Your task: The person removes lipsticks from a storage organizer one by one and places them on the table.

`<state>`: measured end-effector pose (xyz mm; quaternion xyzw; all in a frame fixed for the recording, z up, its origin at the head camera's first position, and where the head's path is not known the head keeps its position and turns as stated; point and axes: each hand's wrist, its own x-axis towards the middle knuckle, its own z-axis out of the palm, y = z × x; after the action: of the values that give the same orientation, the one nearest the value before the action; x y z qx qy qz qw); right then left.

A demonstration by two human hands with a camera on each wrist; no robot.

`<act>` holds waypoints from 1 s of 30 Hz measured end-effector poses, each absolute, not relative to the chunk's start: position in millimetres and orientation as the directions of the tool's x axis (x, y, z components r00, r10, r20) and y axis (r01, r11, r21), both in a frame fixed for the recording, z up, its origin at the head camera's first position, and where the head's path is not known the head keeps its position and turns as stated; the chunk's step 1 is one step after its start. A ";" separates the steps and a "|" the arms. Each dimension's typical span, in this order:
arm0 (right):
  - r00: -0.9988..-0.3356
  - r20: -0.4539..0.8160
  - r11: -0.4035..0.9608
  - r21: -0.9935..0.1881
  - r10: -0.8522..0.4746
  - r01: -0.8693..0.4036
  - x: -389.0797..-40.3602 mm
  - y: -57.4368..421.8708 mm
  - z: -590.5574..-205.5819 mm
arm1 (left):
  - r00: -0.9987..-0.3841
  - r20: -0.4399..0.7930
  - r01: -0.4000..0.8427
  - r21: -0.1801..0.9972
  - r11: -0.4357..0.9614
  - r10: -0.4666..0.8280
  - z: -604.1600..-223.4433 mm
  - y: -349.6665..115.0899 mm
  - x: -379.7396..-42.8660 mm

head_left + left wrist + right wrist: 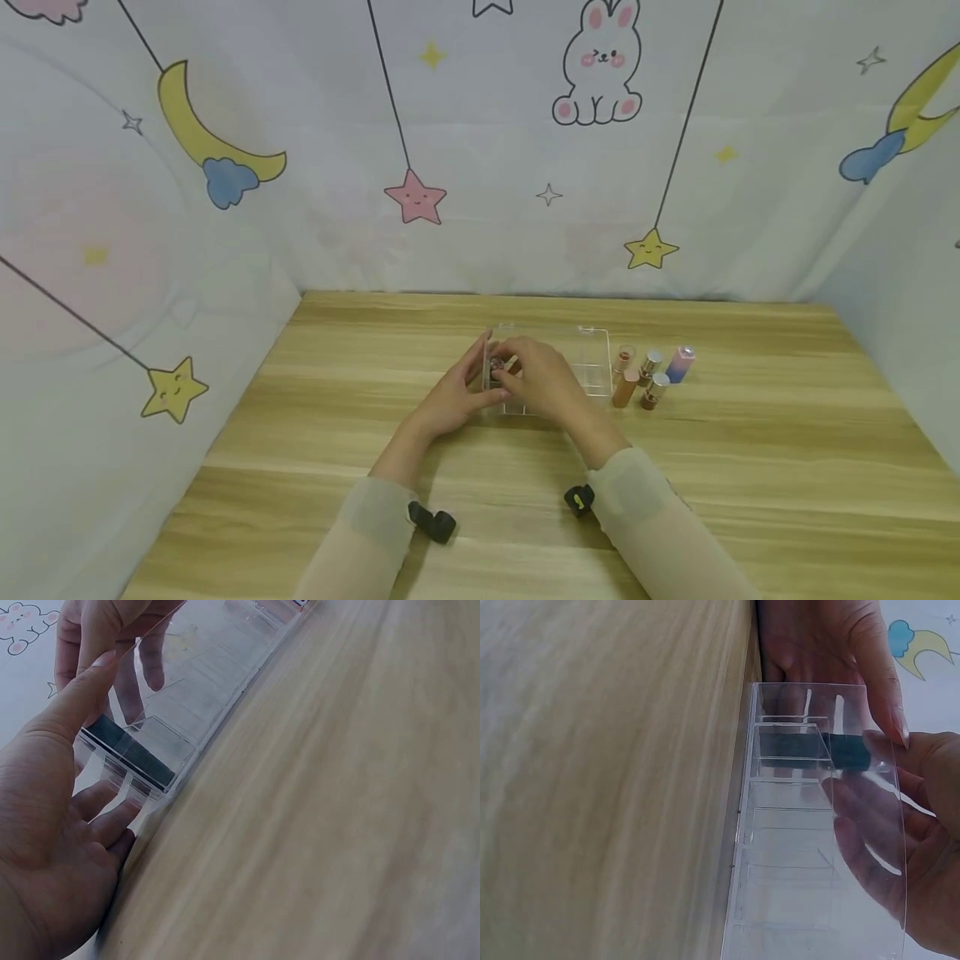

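Observation:
A clear plastic organizer box (597, 375) with divided compartments sits on the wooden table. Inside its left end compartment stands a dark teal tube (795, 748), also visible through the wall in the left wrist view. My right hand (542, 379) reaches over the box from the right and pinches the tube's upper end between thumb and fingers. Around the box's left end, my left hand (452, 398) holds it, with the thumb along the front side and the fingers (112, 817) at the end wall. The fingers of both hands overlap near the tube.
Several small cosmetic tubes stand just right of the box, among them a pink and blue one (681, 365), a peach-brown one (625, 389) and a silver-capped one (655, 392). A printed cloth (510, 250) hangs behind the table and along both sides.

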<state>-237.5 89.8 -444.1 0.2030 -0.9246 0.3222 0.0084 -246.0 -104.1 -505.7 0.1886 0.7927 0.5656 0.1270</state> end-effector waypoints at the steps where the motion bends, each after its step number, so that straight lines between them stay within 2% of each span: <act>1: -0.917 0.146 0.709 -0.594 -0.371 -0.381 -237.5 89.5 -444.1 | -0.897 0.016 0.158 0.945 0.286 0.442 -505.7 -104.3 -245.9; 30: -0.912 0.210 0.688 -0.602 -0.352 -0.404 -234.1 93.7 -445.3 | -0.901 -0.004 0.136 0.947 0.291 0.434 -506.1 -103.9 -245.6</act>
<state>-234.1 93.7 -445.3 0.2060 -0.9179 0.3369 0.0390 -245.6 -103.9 -506.1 0.1798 0.7925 0.5678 0.1311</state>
